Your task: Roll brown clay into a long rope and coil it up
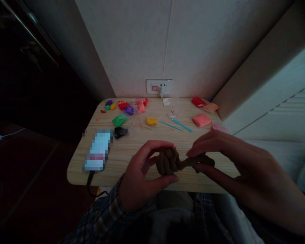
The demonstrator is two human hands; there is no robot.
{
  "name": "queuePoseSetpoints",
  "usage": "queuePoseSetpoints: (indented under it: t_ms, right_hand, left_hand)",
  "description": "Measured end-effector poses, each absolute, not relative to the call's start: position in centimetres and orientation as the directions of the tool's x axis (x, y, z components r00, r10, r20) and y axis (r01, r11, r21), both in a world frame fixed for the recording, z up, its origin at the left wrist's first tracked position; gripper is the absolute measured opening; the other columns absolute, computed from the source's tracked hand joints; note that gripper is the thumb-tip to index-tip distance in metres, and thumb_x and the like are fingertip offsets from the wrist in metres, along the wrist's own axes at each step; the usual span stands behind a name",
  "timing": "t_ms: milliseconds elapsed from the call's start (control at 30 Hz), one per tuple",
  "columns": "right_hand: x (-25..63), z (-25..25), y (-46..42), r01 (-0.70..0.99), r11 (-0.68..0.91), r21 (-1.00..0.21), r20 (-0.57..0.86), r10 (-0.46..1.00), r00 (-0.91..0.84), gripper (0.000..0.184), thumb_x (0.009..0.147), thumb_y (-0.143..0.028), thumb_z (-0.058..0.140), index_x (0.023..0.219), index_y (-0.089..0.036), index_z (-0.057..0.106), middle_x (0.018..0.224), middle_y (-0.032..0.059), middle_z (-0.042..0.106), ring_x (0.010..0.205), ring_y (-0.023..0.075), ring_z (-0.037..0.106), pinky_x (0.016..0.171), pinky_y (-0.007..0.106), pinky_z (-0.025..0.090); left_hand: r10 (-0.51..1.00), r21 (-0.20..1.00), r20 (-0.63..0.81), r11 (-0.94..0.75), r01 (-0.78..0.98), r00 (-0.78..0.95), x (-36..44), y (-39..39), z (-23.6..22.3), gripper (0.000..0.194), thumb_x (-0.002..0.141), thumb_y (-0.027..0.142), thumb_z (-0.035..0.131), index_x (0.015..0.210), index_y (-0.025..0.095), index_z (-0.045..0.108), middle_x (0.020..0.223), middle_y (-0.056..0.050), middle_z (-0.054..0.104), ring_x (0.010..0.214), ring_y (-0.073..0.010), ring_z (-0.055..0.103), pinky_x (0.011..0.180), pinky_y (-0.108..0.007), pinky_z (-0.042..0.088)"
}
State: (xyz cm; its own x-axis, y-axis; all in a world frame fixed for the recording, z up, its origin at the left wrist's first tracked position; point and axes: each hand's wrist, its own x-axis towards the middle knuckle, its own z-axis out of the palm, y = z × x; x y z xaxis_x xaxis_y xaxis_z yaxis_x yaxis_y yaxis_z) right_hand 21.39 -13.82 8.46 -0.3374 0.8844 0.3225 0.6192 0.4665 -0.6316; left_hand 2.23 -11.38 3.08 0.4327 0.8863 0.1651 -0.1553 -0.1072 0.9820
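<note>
Between my two hands, above the front of the small wooden table (132,169), is a lump of brown modelling clay (167,162) with rounded bulges on its face. A thinner strand of the same clay runs from it to the right. My left hand (144,176) has its thumb below and fingers above the lump, gripping it from the left. My right hand (234,162) pinches the strand's far part between thumb and fingers. Some of the clay is covered by my fingertips.
A phone (98,149) with a black cable lies at left. Behind are bags of green clay (119,120), black clay (120,132), purple clay (129,109) and yellow clay (151,121), and blue modelling tools (182,125). Pink clay (202,120) lies right, below the wall socket (159,86).
</note>
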Motion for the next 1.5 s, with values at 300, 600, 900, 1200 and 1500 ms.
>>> queuePoseSetpoints:
  t_ms: [300, 600, 900, 1200, 1500]
  right_hand:
    - [21.38, 8.36, -13.72, 0.603, 0.471, -0.643, 0.327, 0.882, -0.34, 0.009, 0.083, -0.026, 0.057, 0.092, -0.024, 0.057, 0.084, 0.001, 0.064, 0.075, 0.0152, 0.063, 0.065, 0.025, 0.053]
    - [21.45, 8.65, -13.67, 0.621, 0.491, -0.611, 0.325, 0.871, -0.368, 0.008, 0.084, -0.028, 0.054, 0.089, -0.025, 0.06, 0.087, 0.0039, 0.063, 0.079, 0.0184, 0.063, 0.066, 0.029, 0.053]
    - [21.65, 8.88, -13.98, 0.595, 0.494, -0.634, 0.323, 0.868, -0.376, 0.01, 0.084, -0.023, 0.054, 0.093, -0.027, 0.058, 0.091, 0.0024, 0.06, 0.085, 0.0173, 0.061, 0.07, 0.028, 0.052]
    - [21.76, 8.67, -14.28, 0.532, 0.46, -0.711, 0.358, 0.888, -0.289, 0.017, 0.081, -0.02, 0.056, 0.095, -0.029, 0.054, 0.089, 0.0009, 0.057, 0.087, 0.0174, 0.057, 0.066, 0.026, 0.051]
    - [21.8, 8.47, -14.08, 0.519, 0.431, -0.739, 0.335, 0.902, -0.272, 0.015, 0.082, -0.024, 0.059, 0.095, -0.029, 0.056, 0.088, -0.0001, 0.06, 0.08, 0.0161, 0.06, 0.065, 0.026, 0.05]
  left_hand:
    - [0.865, 0.986, 0.146, -0.086, -0.146, 0.48, 2.16, -11.41, 3.16, 0.045, 0.066, 0.013, 0.073, 0.106, 0.026, 0.059, 0.105, -0.002, 0.062, 0.097, -0.0172, 0.059, 0.084, -0.029, 0.049]
    - [0.834, 0.969, 0.184, -0.066, -0.236, 0.521, 2.12, -11.28, 3.26, 0.037, 0.072, 0.026, 0.069, 0.108, 0.023, 0.061, 0.106, -0.006, 0.062, 0.101, -0.0211, 0.058, 0.087, -0.033, 0.049]
    - [0.859, 0.937, 0.115, 0.073, -0.341, 0.5, 2.55, -10.97, 2.97, 0.032, 0.074, 0.024, 0.067, 0.104, 0.022, 0.06, 0.105, -0.006, 0.064, 0.1, -0.0192, 0.059, 0.083, -0.03, 0.048]
    - [0.874, 0.925, 0.108, 0.087, -0.37, 0.475, 3.01, -11.1, 2.75, 0.031, 0.072, 0.019, 0.068, 0.101, 0.022, 0.059, 0.102, -0.004, 0.062, 0.098, -0.0182, 0.058, 0.082, -0.03, 0.048]
    - [0.879, 0.972, 0.143, -0.037, -0.233, 0.455, 2.98, -11.67, 2.96, 0.045, 0.068, 0.009, 0.068, 0.11, 0.021, 0.056, 0.114, -0.006, 0.057, 0.107, -0.0212, 0.054, 0.094, -0.034, 0.043]
